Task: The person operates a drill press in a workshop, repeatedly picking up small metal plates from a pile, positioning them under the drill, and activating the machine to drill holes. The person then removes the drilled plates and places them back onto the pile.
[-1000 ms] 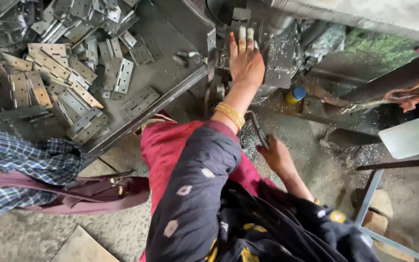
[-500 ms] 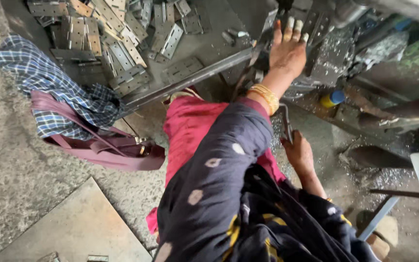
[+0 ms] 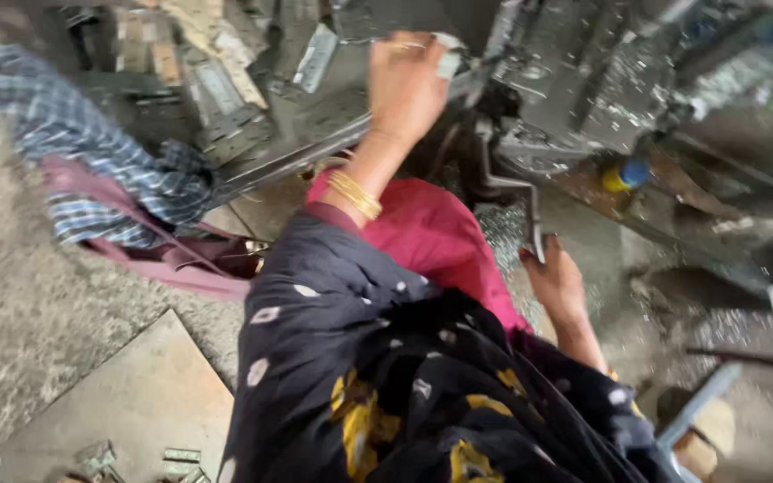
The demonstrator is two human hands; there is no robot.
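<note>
Frame is motion-blurred. Left hand (image 3: 407, 85) is raised at the edge of the grey tabletop (image 3: 351, 98), fingers curled over a small pale metal piece (image 3: 448, 61) near the machine; grip looks closed on it, though blur makes that hard to confirm. Gold bangles (image 3: 356, 194) sit on that wrist. Right hand (image 3: 555, 284) is lower, beside the pink-clothed knee (image 3: 440, 234), fingers wrapped around the lower end of a thin metal lever (image 3: 513, 186) that comes down from the dark machine (image 3: 574, 80). Flat metal plates (image 3: 216, 89) lie scattered on the tabletop, left of the raised hand. A checked cloth (image 3: 91, 156) and maroon bag (image 3: 181, 268) lie on the concrete floor (image 3: 20, 304). A blue-and-yellow bottle (image 3: 626, 175) stands right of the machine.
</note>
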